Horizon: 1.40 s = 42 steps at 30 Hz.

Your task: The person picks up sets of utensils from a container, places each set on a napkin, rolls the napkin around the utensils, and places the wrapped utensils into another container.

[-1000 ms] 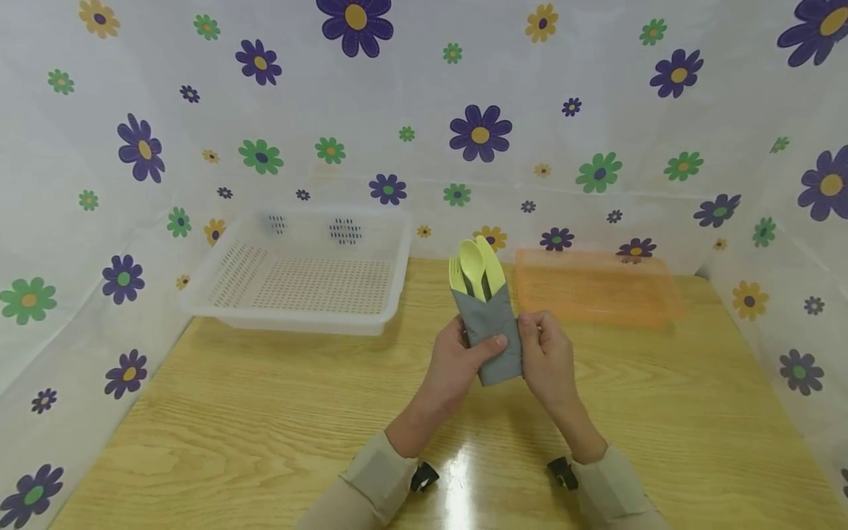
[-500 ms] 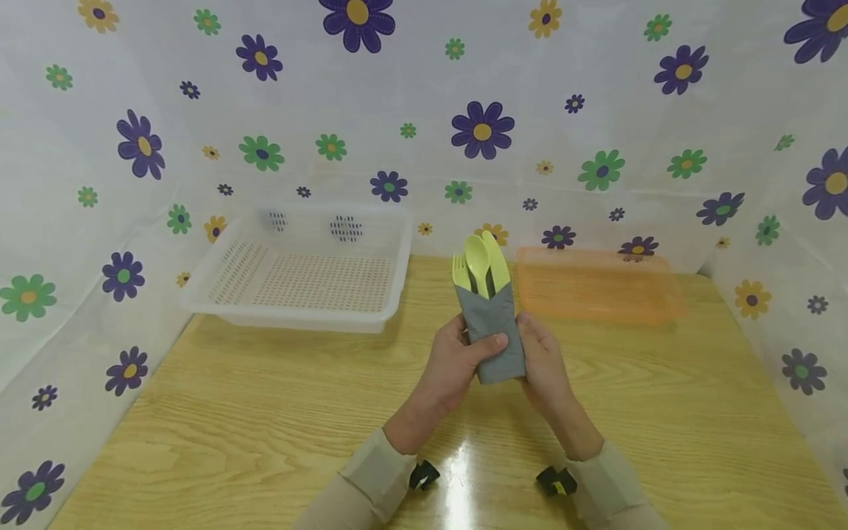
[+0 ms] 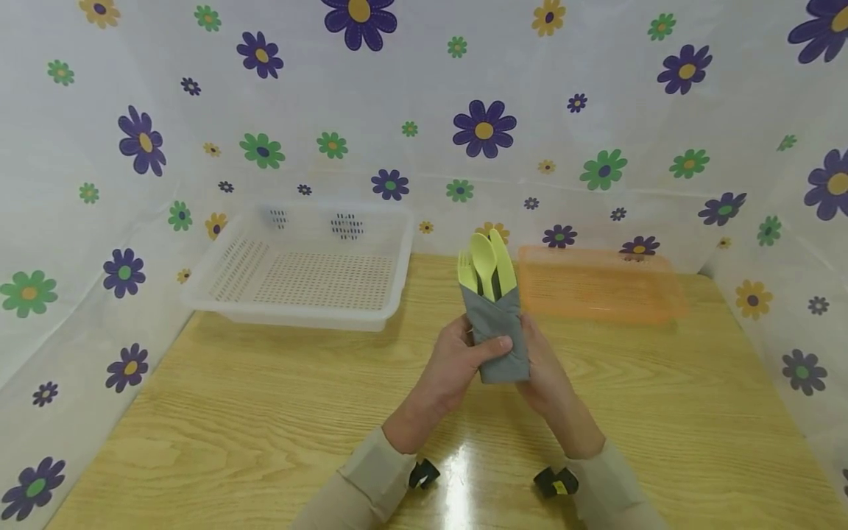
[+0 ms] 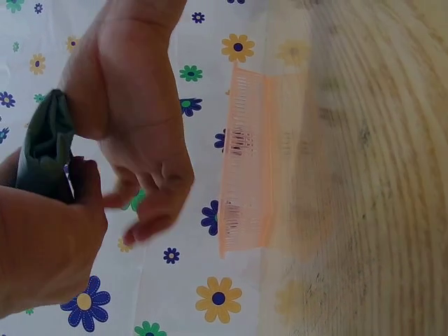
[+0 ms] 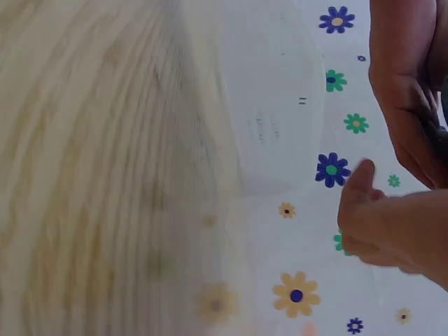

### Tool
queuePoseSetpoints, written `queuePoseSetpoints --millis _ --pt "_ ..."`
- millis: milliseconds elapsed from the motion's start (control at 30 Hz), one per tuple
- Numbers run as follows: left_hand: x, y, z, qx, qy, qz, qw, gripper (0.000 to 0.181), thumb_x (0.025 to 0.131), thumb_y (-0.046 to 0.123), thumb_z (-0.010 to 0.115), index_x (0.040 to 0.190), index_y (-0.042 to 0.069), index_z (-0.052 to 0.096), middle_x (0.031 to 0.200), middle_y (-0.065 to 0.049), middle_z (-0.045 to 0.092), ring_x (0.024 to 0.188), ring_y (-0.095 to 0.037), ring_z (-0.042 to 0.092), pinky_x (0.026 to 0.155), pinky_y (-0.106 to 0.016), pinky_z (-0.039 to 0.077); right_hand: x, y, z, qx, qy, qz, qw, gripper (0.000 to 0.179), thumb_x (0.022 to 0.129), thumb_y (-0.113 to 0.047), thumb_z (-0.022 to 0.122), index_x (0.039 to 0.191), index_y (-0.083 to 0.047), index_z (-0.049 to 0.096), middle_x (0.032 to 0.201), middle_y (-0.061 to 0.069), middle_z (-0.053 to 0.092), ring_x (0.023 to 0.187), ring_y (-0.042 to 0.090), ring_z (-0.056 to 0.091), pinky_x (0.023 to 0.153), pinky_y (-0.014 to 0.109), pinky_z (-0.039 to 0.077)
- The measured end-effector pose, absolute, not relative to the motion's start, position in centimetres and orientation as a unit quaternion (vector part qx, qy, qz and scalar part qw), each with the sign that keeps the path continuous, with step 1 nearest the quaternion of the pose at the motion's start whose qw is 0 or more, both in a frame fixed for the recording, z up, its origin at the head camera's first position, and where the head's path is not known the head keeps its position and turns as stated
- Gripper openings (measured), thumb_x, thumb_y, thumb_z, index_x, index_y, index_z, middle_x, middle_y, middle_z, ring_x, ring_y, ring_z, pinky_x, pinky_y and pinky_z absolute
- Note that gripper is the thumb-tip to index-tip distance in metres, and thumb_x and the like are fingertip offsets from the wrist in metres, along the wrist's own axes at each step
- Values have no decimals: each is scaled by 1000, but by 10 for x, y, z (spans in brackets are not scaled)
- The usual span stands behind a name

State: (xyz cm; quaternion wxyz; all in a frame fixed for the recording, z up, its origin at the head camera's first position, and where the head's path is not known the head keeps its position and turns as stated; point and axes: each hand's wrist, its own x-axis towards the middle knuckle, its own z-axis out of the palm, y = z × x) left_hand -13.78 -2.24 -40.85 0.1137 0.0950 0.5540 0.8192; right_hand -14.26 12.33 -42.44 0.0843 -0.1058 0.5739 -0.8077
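Note:
In the head view, a folded grey napkin (image 3: 498, 328) wraps a yellow-green plastic fork (image 3: 467, 272), spoon (image 3: 484, 258) and knife (image 3: 503, 259), whose upper ends stick out. My left hand (image 3: 457, 361) grips the bundle from the left, thumb across its front. Partly behind the bundle's right edge lies my right hand (image 3: 550, 372). The left wrist view shows this right hand (image 4: 140, 112) beside the napkin (image 4: 47, 150), its fingers loosely bent and blurred beneath it. Its contact with the back of the napkin is hidden.
A white perforated basket (image 3: 298, 318) stands at the back left of the wooden table (image 3: 265, 412). At the back right is a translucent orange basket (image 3: 596, 305). Flower-print sheeting (image 3: 371, 96) hangs at the back and both sides.
The right hand has gone from pinching the napkin's right edge to lying partly behind it. The bundle has shifted slightly right and turned more upright; the left hand keeps its grip.

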Motion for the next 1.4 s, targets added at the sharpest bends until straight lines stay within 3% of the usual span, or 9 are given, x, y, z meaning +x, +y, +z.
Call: queuePoseSetpoints --millis 100,167,533,667,800,933,1067,1267,1400 --pt "-138 -22 -407 115 526 831 144 57 90 -2 63 143 -2 42 134 -15 57 116 -19 59 98 -33 47 -141 126 -426 -170 510 -828 157 46 95 -61 31 126 -37 55 111 -17 56 103 2 48 92 21 40" --pt "-138 -22 -407 122 507 838 159 58 91 -3 62 145 0 40 135 -14 56 118 -19 58 100 -33 46 -140 127 -427 -195 493 -830 175 48 93 -62 30 128 -40 55 110 -18 57 102 2 48 93 22 38" --pt "-140 -22 -409 136 486 847 165 60 93 -9 57 147 4 35 136 -7 53 123 -17 52 104 -33 42 -141 123 -432 -115 559 -812 122 49 91 -66 29 123 -42 57 112 -17 56 107 5 48 96 25 37" --pt "-140 -21 -409 121 493 846 164 62 92 -9 58 148 4 35 138 -11 52 124 -19 53 105 -36 43 -143 123 -433 -101 572 -807 105 49 96 -60 27 130 -33 50 114 -13 53 108 7 46 95 25 38" --pt "-142 -22 -408 78 522 835 153 61 90 -7 62 145 4 38 134 -13 55 117 -19 56 100 -38 46 -144 121 -430 -35 627 -777 34 42 105 -45 35 133 -15 43 117 -8 49 109 8 45 92 21 41" --pt "-144 -24 -407 48 552 821 136 58 89 -4 66 141 3 42 130 -15 58 111 -19 59 96 -39 48 -141 120 -427 4 694 -717 -57 33 106 -26 46 120 3 54 102 -5 58 95 8 55 77 20 49" --pt "-146 -26 -409 38 554 822 124 56 89 -4 66 139 0 43 130 -16 58 112 -20 59 99 -41 47 -137 121 -425 -42 733 -671 -101 23 102 -14 55 105 7 64 85 -1 64 76 9 59 63 22 52" --pt "-147 -29 -410 -3 550 828 111 51 89 -3 67 135 0 46 131 -15 58 114 -21 58 100 -42 47 -131 125 -417 -117 761 -635 -65 25 96 -12 65 116 4 68 101 20 70 78 9 66 64 25 56" --pt "-147 -31 -413 -10 566 817 108 50 88 0 69 134 -1 48 128 -16 59 112 -21 59 98 -41 48 -132 128 -416 -117 756 -643 -25 29 96 -12 66 120 5 66 104 25 68 76 11 69 62 28 58"
